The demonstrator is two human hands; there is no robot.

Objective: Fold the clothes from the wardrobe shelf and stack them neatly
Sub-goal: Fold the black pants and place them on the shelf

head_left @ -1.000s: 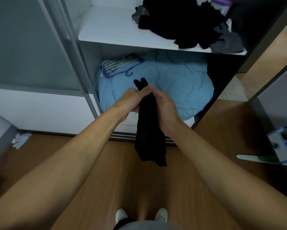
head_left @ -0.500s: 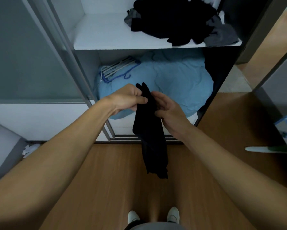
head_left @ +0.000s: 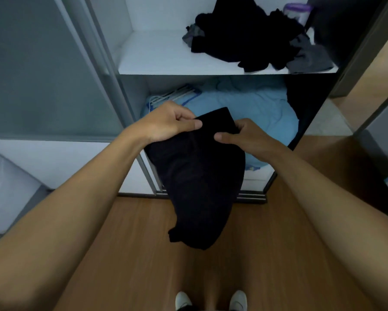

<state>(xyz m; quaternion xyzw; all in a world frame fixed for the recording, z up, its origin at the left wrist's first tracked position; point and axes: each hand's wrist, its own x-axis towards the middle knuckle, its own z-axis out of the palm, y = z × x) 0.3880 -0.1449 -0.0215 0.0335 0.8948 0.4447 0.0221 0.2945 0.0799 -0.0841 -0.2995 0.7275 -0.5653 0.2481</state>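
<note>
1. Black soft cloth garment point(head_left: 199, 176) hangs at the centre of the frame, above the brown wooden floor point(head_left: 132, 254).
2. The left hand point(head_left: 166, 124) and right hand point(head_left: 240, 135) each pinch its top edge, thumbs on the near face.
3. A heap of dark crumpled clothes point(head_left: 251, 37) lies on the white wardrobe shelf point(head_left: 157, 55), upper right.
4. Light blue bedding point(head_left: 256, 113) lies in the compartment beneath.

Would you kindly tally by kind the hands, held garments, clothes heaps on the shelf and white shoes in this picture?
hands: 2 (left hand, right hand)
black garment, held: 1
clothes heap on shelf: 1
white shoes: 2
Total: 6
</note>
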